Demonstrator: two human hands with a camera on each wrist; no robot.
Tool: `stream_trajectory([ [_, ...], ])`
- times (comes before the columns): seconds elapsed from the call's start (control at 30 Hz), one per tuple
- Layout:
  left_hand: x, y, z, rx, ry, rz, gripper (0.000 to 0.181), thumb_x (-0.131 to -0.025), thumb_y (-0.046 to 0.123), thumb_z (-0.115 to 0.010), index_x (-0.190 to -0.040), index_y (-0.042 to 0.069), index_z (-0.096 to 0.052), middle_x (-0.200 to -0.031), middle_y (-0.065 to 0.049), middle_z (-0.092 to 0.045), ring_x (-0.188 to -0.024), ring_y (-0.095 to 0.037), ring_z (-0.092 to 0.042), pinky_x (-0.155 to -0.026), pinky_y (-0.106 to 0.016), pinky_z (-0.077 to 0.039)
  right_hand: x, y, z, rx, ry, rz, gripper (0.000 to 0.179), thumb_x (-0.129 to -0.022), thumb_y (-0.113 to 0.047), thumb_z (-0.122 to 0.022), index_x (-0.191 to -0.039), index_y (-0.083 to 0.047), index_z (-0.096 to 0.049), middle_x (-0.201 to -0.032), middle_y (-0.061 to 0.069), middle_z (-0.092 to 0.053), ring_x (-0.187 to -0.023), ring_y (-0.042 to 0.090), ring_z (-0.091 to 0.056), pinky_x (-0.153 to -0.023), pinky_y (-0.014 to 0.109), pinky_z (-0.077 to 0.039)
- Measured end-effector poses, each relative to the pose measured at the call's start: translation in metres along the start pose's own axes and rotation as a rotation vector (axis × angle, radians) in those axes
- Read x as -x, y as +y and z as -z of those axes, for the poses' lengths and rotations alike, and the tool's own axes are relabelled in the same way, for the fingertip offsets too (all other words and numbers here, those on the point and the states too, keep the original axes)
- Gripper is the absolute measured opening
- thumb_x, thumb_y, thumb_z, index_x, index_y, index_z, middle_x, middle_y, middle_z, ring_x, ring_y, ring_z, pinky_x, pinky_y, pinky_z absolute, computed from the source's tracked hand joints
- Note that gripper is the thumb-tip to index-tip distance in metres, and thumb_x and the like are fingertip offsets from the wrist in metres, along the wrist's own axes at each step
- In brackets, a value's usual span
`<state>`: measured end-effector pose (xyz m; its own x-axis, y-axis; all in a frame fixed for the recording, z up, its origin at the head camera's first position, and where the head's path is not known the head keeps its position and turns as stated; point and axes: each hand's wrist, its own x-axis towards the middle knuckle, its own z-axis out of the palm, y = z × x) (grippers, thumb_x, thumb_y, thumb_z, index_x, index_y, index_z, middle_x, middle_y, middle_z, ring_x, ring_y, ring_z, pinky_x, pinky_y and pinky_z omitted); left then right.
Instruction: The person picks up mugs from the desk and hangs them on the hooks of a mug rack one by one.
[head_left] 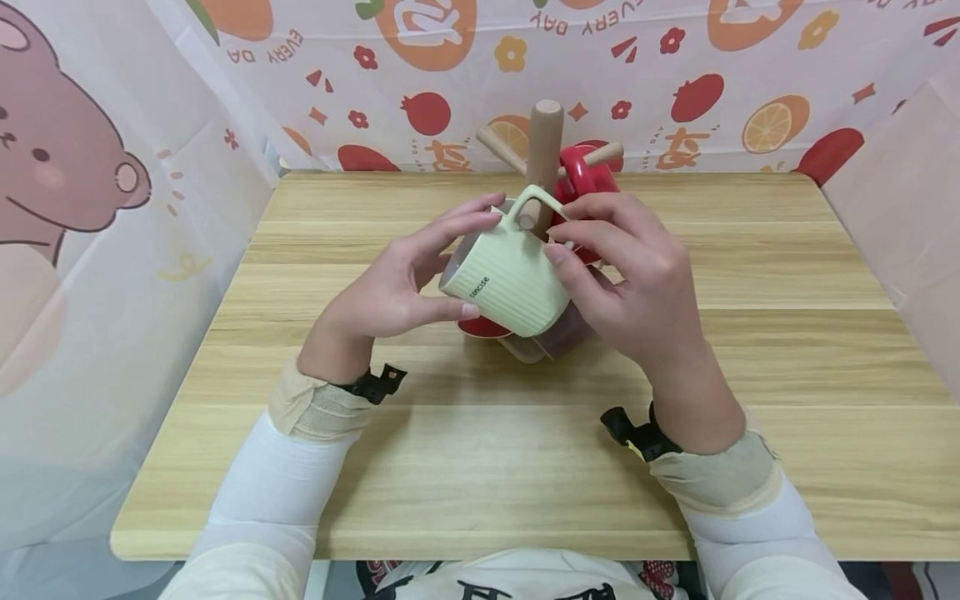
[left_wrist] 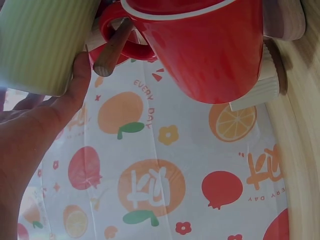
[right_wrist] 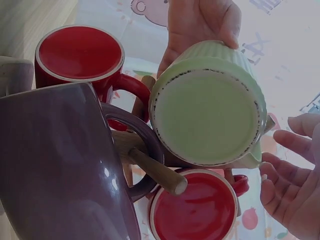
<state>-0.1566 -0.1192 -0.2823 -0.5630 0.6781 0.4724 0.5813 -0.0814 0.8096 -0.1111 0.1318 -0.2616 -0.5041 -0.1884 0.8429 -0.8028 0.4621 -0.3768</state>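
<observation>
nearest, the left hand (head_left: 401, 287) grips a ribbed, pale green mug (head_left: 513, 279) round its body, tilted above the table (head_left: 480, 475), rim facing left. the right hand (head_left: 637, 271) bends its fingers at the handle (head_left: 534, 192); whether they pinch cannot be told. the mug looks stiff, fairly light, smooth and breakable, best cradled by its body, handle steadied. a wooden peg (head_left: 529, 218) shows through the handle's loop; beyond, a red mug (head_left: 592, 181).
</observation>
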Motion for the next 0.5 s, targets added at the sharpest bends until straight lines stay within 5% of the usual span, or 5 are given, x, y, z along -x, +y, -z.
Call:
stream_trajectory([
  [0.5, 0.0004, -0.0015, 0.0021, 0.014, -0.016, 0.007, 0.081, -0.077, -0.013, -0.072, -0.148, -0.002, -0.035, -0.163, -0.008, -0.023, -0.150, -0.025, -0.022, -0.109, -0.046, -0.043, 0.0007, 0.0013, -0.0006, 0.038, -0.079, -0.020, 0.020, -0.087, -0.017, -0.072, -0.099, -0.002, -0.076, -0.112, 0.017, -0.064, -0.106, 0.027, -0.060, -0.091, 0.041, -0.056],
])
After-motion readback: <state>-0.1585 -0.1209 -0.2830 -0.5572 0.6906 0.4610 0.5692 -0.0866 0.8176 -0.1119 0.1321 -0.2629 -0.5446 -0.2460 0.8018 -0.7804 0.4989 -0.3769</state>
